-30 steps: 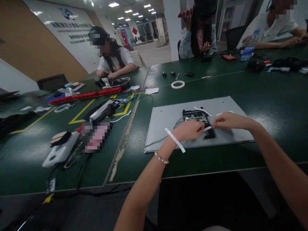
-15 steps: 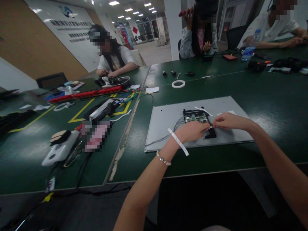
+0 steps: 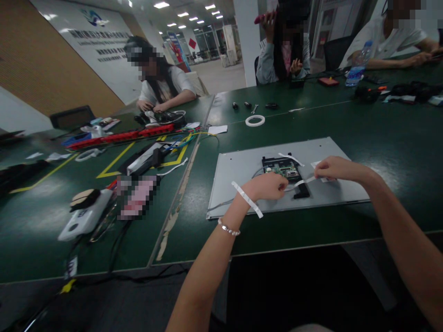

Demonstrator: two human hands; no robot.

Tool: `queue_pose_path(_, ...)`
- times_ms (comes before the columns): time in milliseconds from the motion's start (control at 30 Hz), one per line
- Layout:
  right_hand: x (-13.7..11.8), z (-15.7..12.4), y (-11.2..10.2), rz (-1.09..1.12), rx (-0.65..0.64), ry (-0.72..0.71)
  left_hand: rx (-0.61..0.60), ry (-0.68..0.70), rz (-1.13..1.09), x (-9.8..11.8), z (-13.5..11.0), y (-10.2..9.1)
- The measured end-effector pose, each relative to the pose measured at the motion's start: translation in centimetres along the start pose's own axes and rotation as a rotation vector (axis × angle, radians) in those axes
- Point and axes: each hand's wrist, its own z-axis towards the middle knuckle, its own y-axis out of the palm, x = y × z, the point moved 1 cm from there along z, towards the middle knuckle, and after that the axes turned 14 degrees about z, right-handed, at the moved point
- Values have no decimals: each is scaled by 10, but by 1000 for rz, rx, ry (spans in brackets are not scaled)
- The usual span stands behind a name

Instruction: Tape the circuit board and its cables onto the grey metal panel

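A strip of white tape (image 3: 300,182) stretches between my two hands, one end pinched in each. My left hand (image 3: 272,186) is closed on its left end, over the near side of a green circuit board (image 3: 286,172). At its right end my right hand (image 3: 328,168) is closed too, above a white label. The board sits in a black frame (image 3: 302,190) on a grey metal panel (image 3: 238,173). Another tape strip (image 3: 291,159) lies across the frame's far edge, and one more (image 3: 247,199) is stuck to my left wrist. Grey cables (image 3: 221,203) run left from the board.
A roll of white tape (image 3: 255,121), a small wrench (image 3: 254,109) and dark small parts lie beyond the panel. To the left are a white device (image 3: 85,216), a pink phone-like object (image 3: 139,196) and a red power strip (image 3: 138,131). Several people sit across the table.
My hands have moved apart, the left one leftward and the right one slightly right and up. The tape strip between them now shows stretched out.
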Motion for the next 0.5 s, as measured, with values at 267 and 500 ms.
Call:
queue_pose_path(267, -12, -2, 11, 96, -163, -78, 11, -20, -24, 1, 1, 1)
queue_pose_path(500, -21, -7, 8, 53, 272, -236, 44, 19, -35, -2, -1, -2)
